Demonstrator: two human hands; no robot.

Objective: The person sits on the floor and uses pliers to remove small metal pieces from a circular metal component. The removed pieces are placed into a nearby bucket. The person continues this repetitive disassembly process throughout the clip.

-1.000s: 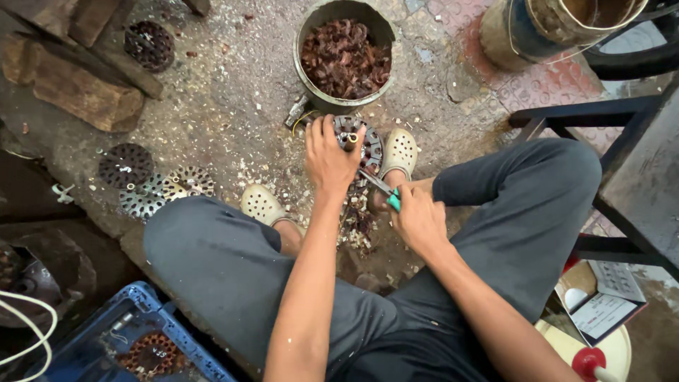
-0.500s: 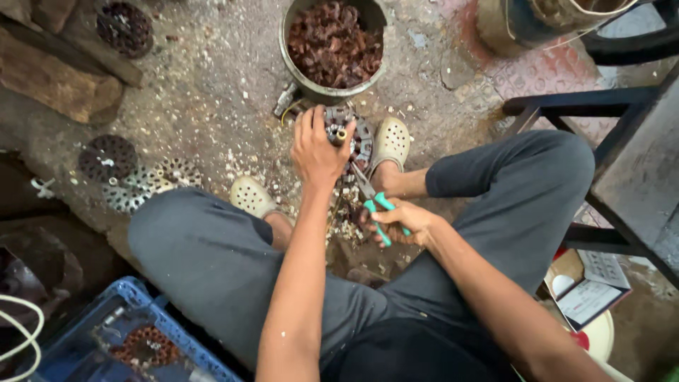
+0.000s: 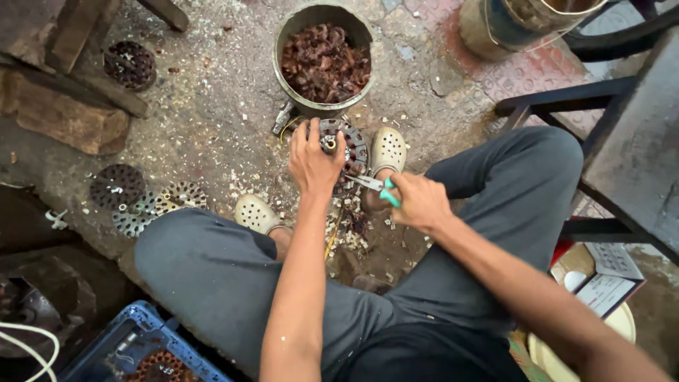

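Note:
I sit low with my knees apart over a dirty concrete floor. My left hand grips a round metal motor stator that stands on the ground between my feet, fingers wrapped over its top. My right hand is closed on green-handled pliers, whose jaws point left and touch the stator's side just below my left hand. A metal bucket full of reddish-brown copper wire scraps stands right behind the stator.
Several stripped stator discs lie at the left, another disc beside wood blocks. A blue crate sits at the lower left. A dark chair frame and a paint bucket stand at the right.
My right hand with the pliers has moved up and left from my thigh, bringing the jaws against the stator. My left hand keeps its grip on it.

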